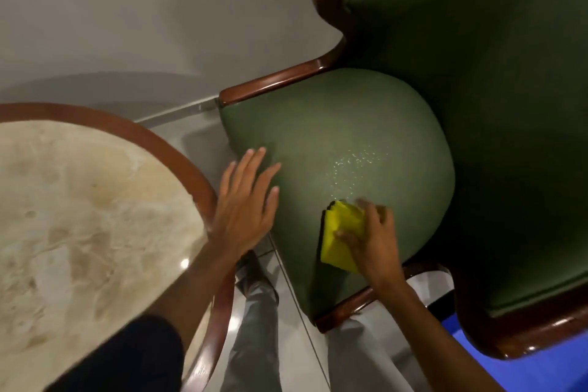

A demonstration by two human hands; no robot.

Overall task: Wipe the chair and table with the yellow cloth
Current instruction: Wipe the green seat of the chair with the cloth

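- The chair (pixel 350 137) has a rounded green seat cushion, a green padded back and a glossy dark wood frame; it stands just beside the round table (pixel 178 149), whose pale marbled top has a brown wooden rim.
- The right hand (pixel 372 242) presses the yellow cloth (pixel 340 232) — folded into a thick pad — against the seat, near its front edge.
- Its fingers (pixel 366 205) curl over the cloth's far edge while the thumb clamps the near side, so the hand is closed on it.
- Small wet droplets (pixel 353 162) glisten on the green surface just beyond the cloth.
- The left hand (pixel 245 197) lies flat at the seat's left edge, fingers spread and empty — its wrist crosses the table's rim.
- Below, a leg in grey trousers (pixel 254 328) stands on the tiled floor (pixel 286 360) between table and chair.
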